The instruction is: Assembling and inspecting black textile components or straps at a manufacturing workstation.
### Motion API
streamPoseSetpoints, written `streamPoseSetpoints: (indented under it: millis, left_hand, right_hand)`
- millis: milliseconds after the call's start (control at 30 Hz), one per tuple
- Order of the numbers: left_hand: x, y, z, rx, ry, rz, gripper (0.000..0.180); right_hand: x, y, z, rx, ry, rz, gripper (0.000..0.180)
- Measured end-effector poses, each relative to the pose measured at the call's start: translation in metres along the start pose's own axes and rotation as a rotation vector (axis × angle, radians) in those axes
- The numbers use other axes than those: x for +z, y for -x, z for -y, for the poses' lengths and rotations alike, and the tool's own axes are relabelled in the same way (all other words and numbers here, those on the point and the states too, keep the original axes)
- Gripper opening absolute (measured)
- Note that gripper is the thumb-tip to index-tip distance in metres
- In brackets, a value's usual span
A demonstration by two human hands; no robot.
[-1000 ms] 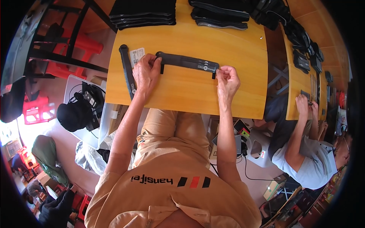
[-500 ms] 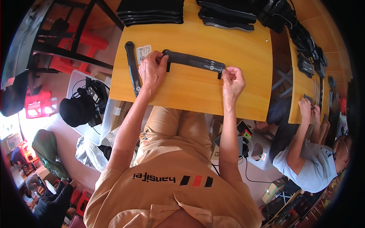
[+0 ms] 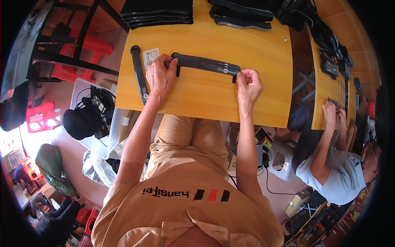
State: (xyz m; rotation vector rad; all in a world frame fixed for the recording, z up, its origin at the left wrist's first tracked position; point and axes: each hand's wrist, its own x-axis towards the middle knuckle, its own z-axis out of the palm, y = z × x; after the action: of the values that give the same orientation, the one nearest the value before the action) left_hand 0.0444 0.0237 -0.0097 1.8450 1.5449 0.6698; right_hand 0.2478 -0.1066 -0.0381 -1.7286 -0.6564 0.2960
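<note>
1. Yellow wood makes up the bench (image 3: 205, 99), the biggest thing here; it runs across the upper half of the view, and the person sits at its near edge with both forearms reaching up onto it.
2. Black folded stacks (image 3: 158, 10) sit along the far edge, well apart from the hands, with more dark pieces (image 3: 242, 14) to their right.
3. At a 2nd bench on the right, a co-worker (image 3: 333, 173) bends over small items of their own, both of that person's hands (image 3: 335, 109) up at that bench's edge.
4. Lying flat near the middle is the long black strap (image 3: 205, 64). Its long axis runs left to right, dipping slightly toward the right, so each end lies just beyond 1 hand.
5. A 2nd black strap (image 3: 139, 74) lies lengthwise just left of the left hand, with a small white label (image 3: 151, 55) beside it.
6. The left hand (image 3: 160, 76) pinches the strap's left end, fingertips closed on it.
7. The right hand (image 3: 248, 84) pinches the right end the same way, thumb and forefinger pressed together on the strap's tip.
8. Neither hand is nearer: the strap spans the gap between them, held at both ends, just beyond the knuckles.
</note>
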Motion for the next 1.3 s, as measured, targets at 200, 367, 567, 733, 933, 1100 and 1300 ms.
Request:
streamPoseSetpoints:
  millis: [200, 367, 567, 733, 933, 1100, 1300]
  left_hand:
    - [0.0, 0.0, 0.0, 0.006, -0.011, -0.007, 0.025]
    - [-0.001, 0.0, -0.002, 0.004, -0.018, 0.002, 0.025]
    - [-0.002, 0.0, -0.004, 0.011, -0.01, -0.026, 0.026]
    - [-0.002, 0.0, -0.005, 0.002, -0.012, -0.012, 0.026]
    - [-0.003, -0.003, -0.005, -0.003, -0.02, -0.003, 0.026]
    - [-0.001, -0.007, 0.0, -0.002, -0.001, -0.009, 0.025]
    - [-0.002, -0.006, -0.001, 0.015, 0.026, -0.008, 0.025]
  right_hand:
    - [0.001, 0.001, -0.001, -0.03, 0.001, -0.003, 0.008]
    - [0.001, 0.001, 0.001, -0.029, 0.004, 0.0, 0.008]
    - [0.001, 0.001, 0.002, -0.048, 0.016, 0.005, 0.009]
    - [0.001, 0.001, 0.002, -0.052, 0.024, 0.004, 0.009]
    - [0.001, 0.0, 0.003, -0.068, 0.042, -0.002, 0.009]
    - [0.003, 0.001, 0.006, -0.068, 0.033, -0.001, 0.009]
    - [0.002, 0.001, 0.01, -0.071, 0.045, -0.007, 0.009]
